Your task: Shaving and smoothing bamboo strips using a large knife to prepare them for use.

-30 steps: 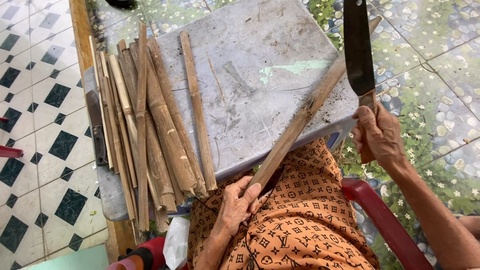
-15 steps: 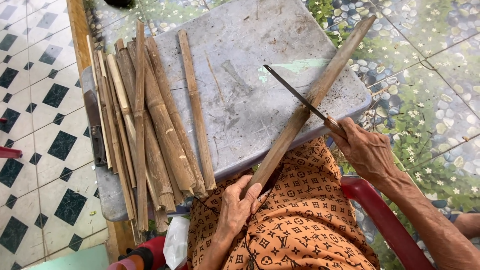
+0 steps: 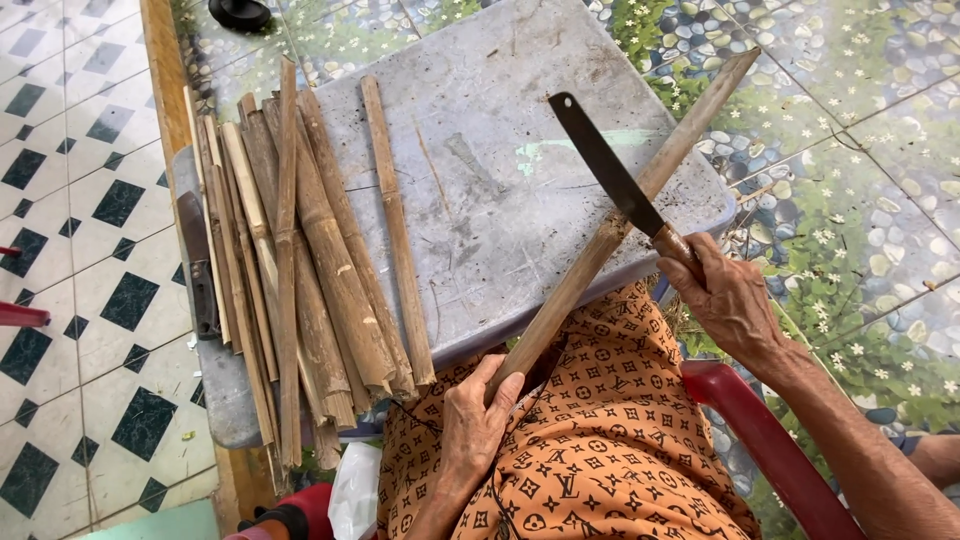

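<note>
Left hand fingers clamped on the lower end of a stick lying slantwise across the grey surface. Right hand fingers clamped on a knife, blade laid against the stick. Bamboo strips lie piled to the left.

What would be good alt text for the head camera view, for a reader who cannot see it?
A seated person's left hand holds a long bamboo stick slanting over a grey board, while the right hand lays a knife across it. A pile of split bamboo strips lies on the board's left side, above patterned floor tiles.
</note>
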